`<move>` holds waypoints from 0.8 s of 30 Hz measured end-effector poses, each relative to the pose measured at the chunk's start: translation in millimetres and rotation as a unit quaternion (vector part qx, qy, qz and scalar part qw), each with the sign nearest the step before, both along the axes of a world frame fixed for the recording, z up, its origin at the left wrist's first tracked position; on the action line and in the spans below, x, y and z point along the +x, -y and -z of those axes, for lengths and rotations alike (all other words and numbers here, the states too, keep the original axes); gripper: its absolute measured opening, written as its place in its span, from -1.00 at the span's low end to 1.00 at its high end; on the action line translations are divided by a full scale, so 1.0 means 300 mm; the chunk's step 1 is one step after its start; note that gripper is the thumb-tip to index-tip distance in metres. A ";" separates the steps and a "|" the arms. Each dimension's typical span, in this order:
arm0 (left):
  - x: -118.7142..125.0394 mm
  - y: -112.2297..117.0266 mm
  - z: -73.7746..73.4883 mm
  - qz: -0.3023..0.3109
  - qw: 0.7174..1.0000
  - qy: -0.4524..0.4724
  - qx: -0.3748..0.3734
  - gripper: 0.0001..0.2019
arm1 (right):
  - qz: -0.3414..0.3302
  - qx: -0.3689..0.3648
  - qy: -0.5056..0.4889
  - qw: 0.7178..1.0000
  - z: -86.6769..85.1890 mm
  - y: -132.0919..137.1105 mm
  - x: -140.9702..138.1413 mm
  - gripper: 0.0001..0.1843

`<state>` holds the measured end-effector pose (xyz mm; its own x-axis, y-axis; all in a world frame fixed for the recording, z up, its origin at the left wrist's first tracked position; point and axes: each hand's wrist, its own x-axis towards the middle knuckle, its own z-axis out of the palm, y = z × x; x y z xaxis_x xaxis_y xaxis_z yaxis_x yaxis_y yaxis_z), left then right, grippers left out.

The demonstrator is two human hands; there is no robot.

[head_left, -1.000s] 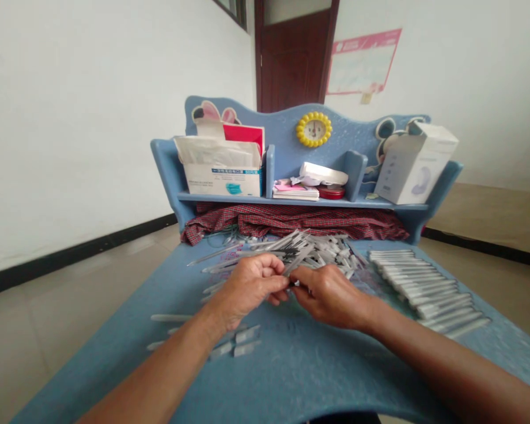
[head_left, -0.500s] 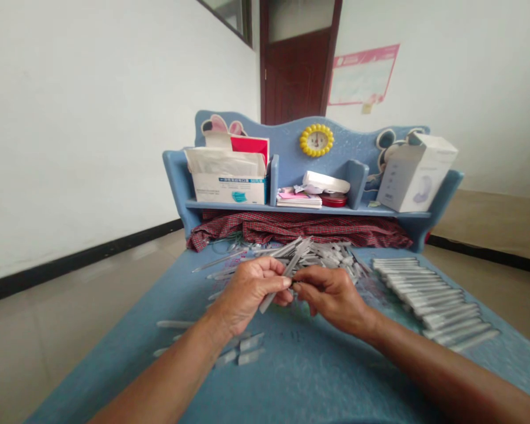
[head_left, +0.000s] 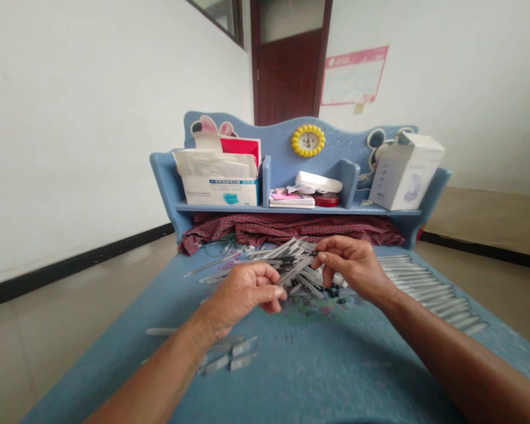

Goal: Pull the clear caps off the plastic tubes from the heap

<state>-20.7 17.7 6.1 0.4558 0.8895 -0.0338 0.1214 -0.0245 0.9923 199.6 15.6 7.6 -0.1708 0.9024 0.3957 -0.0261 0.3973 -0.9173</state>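
My left hand (head_left: 252, 288) is closed, thumb against fingers, on the near end of a clear pen barrel (head_left: 297, 271) that slants up to the right. At its far end, the thumb and fingers of my right hand (head_left: 353, 265) pinch a small black part (head_left: 315, 254). Whether that part is joined to the barrel cannot be made out. Just behind both hands lies a loose pile of clear pen pieces (head_left: 287, 250). Small black pieces (head_left: 333, 291) lie below my right fingers.
A row of clear pens (head_left: 441, 297) lies side by side at the right. Short translucent pieces (head_left: 242, 353) are near my left forearm. Behind the pile stand a blue shelf (head_left: 265, 208), a mask box (head_left: 221, 188), a white box (head_left: 406, 174) and a checked cloth (head_left: 291, 227).
My hands have moved apart. My right hand went up and to the right, uncovering black pieces on the table, and the barrel now slants between both hands. The view has shifted slightly.
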 end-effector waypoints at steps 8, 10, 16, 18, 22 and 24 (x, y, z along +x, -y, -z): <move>0.005 0.009 -0.006 -0.012 1.000 0.000 0.000 -0.81 | -0.001 0.005 0.018 1.000 0.002 0.004 0.009 -0.70; 0.004 0.010 -0.005 -0.014 1.000 -0.002 0.001 -0.81 | -0.001 0.004 0.029 1.000 0.003 0.005 0.008 -0.70; 0.000 0.008 -0.001 -0.015 1.000 -0.017 0.004 -0.83 | -0.004 0.002 0.059 0.998 0.001 0.011 0.006 -0.73; -0.005 0.005 -0.001 -0.004 0.999 -0.036 0.012 -0.85 | -0.009 0.000 0.074 0.997 0.000 0.013 0.010 -0.76; -0.017 -0.001 -0.004 0.028 0.997 -0.062 0.021 -0.87 | -0.028 -0.011 0.087 0.996 0.001 0.016 0.019 -0.77; -0.021 -0.001 -0.007 0.035 0.997 -0.067 0.017 -0.88 | -0.036 -0.019 0.095 0.995 0.000 0.018 0.022 -0.77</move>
